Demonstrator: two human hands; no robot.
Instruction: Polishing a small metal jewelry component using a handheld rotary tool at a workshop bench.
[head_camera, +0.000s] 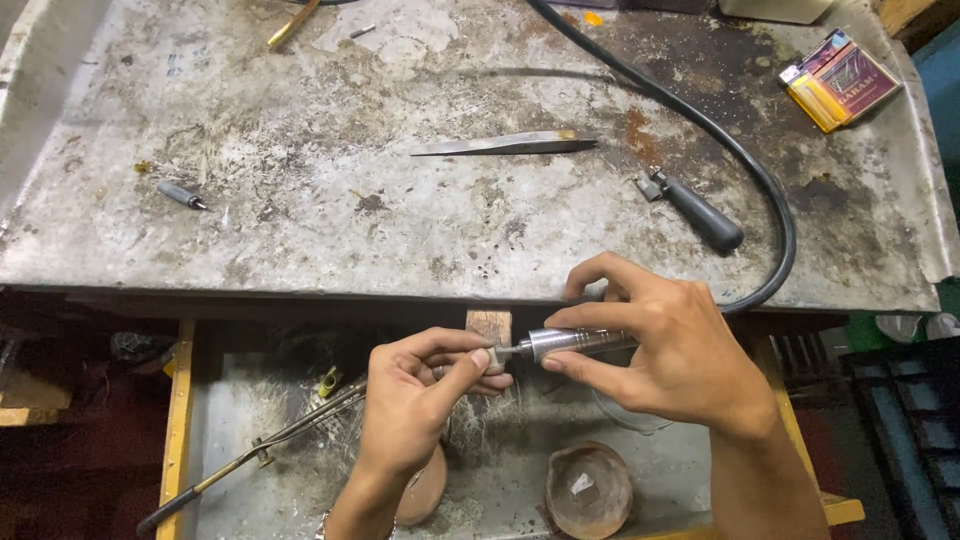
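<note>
Steel handpiece (572, 342) gripped by right hand (672, 352); left hand (420, 392) pinches at its tip.

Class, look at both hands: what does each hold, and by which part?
The right hand holds a rotary handpiece by its metal barrel. The left hand pinches a small workpiece at the tool's tip; its held part cannot be told.

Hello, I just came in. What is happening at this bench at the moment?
A person works at a worn metal bench. The right hand holds a metal rotary handpiece fed by a black hose. Its tip meets a small piece pinched in the left hand against a wooden peg. Tweezers, a black-handled tool and a small box lie unused on the bench. A round bowl sits in the tray below.
</note>
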